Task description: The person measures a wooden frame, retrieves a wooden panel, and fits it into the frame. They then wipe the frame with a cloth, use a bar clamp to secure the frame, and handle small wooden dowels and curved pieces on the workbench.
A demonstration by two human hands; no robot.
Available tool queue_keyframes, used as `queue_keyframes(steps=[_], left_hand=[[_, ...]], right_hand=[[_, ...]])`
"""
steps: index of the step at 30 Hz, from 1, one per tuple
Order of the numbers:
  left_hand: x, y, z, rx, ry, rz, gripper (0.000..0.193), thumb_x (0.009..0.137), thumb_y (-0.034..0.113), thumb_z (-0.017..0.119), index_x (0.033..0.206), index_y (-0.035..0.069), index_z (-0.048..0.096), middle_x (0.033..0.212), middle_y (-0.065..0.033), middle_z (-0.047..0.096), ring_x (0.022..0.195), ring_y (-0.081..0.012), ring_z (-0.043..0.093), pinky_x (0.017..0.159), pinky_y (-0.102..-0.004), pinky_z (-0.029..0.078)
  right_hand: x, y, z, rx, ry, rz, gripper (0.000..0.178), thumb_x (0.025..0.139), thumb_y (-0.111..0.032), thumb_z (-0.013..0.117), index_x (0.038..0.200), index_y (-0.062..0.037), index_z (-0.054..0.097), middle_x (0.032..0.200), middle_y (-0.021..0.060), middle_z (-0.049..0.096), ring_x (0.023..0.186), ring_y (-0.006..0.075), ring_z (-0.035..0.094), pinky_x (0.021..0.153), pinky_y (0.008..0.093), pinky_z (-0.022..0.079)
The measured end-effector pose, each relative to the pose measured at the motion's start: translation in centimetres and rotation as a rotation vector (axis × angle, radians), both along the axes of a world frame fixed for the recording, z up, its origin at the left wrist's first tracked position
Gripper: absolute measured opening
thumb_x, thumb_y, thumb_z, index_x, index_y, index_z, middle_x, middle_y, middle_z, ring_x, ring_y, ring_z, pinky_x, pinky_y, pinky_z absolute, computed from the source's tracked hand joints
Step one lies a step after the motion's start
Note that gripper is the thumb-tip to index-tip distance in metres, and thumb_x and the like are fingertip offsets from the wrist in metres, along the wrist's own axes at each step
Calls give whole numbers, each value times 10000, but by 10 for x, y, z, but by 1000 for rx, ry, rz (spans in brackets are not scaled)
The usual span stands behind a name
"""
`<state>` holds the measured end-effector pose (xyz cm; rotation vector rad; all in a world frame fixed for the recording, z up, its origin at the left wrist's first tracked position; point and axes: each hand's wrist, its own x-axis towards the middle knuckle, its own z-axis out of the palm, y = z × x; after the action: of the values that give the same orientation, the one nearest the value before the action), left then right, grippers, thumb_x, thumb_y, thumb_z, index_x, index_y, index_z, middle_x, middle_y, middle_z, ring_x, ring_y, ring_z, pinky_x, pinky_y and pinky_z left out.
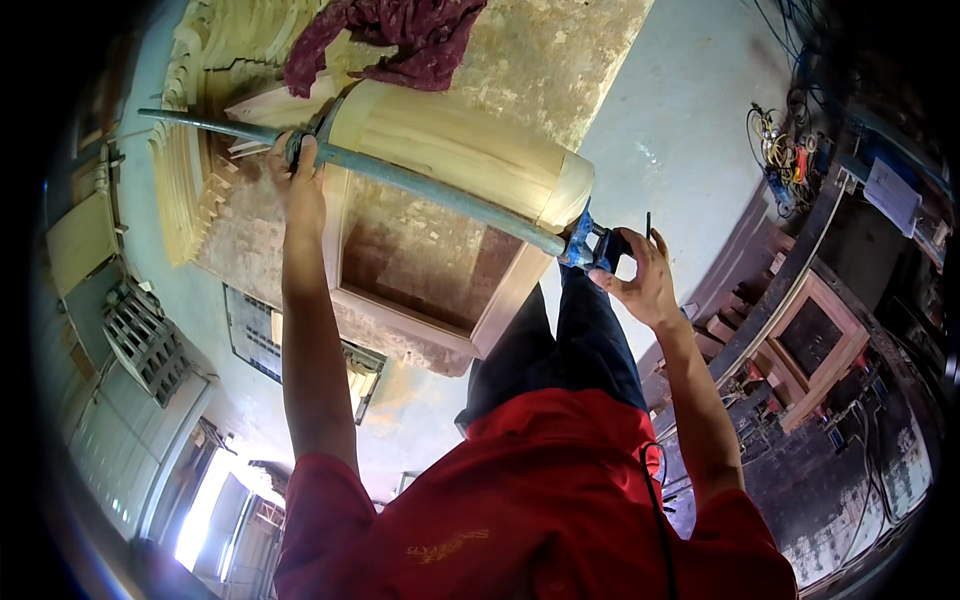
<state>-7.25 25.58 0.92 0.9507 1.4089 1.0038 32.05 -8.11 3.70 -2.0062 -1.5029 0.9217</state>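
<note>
A long pipe clamp lies across a pale wooden frame with a wide, curved top panel. My left hand is closed round the clamp's dark sliding jaw and pipe at the frame's left side; the pipe runs on past it to the left. At the right end, my right hand has thumb and fingers bent about the blue screw head. A thin dark handle rod stands up beside those fingers. The blue head sits at the frame's right edge; its exact contact is hidden.
The frame rests on a stained worktable. A maroon cloth lies beyond the panel, and stacked curved wooden pieces stand at the left. Another small wooden frame is at the right, near tangled cables.
</note>
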Motion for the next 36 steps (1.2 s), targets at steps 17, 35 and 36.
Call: queue_keyframes(steps=[17,35,36], left_hand=[[-9,2,-11,55,-12,1,440,970,153,746,1330,133,494,1289,-52,555,1202,-176,547,1053,-422,466],[-11,0,-12,51,-15,4,471,966,175,754,1352,170,484,1317,-43,549,1220,-175,536,1071,-417,438],[-8,0,-11,46,-12,5,470,966,177,753,1352,170,483,1317,-43,547,1221,-175,533,1072,-417,437]], right_hand=[[31,-59,-32,-450,834,-522,412,1090,-367,541,1091,30,651,737,62,660,664,169,663,611,327,548],[1,-26,26,85,-213,63,512,784,-47,792,1255,21,604,1223,199,637,1090,401,645,937,449,548],[4,-24,22,86,-169,26,428,803,-56,785,1195,21,633,1151,190,657,1026,387,663,896,435,558]])
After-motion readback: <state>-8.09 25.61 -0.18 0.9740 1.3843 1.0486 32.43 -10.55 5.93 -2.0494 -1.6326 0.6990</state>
